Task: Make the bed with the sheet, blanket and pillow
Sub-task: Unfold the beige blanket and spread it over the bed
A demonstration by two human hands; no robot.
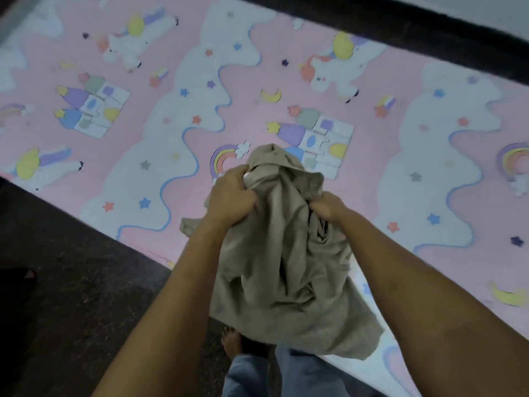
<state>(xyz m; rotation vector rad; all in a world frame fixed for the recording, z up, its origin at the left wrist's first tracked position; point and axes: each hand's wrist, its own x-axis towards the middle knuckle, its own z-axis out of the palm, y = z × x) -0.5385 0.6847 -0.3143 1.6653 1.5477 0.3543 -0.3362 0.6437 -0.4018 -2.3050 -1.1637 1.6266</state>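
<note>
At the time of inspection the person stood at the near edge of the bed, both bare forearms extended forward over it. The left hand (233,196) was curled tightly into the upper left part of a crumpled beige cloth (283,267), its fingers buried in the folds. The right hand (329,207) gripped the same cloth at its upper right, fingers likewise closed round a bunch of fabric. The cloth hung bunched between the two hands and draped downward in front of the person's legs, its lower edge falling over the bed's near edge. Whether the cloth was a blanket or a pillow cover could not be determined. A pink sheet (286,67), printed with unicorns, castles, rainbows, stars and moons, lay flat across the mattress and covered the visible sleeping surface. A dark floor (71,267) ran along the left side of the bed. Blue trouser legs (252,373) and one bare foot (232,342) were visible below the cloth.
</note>
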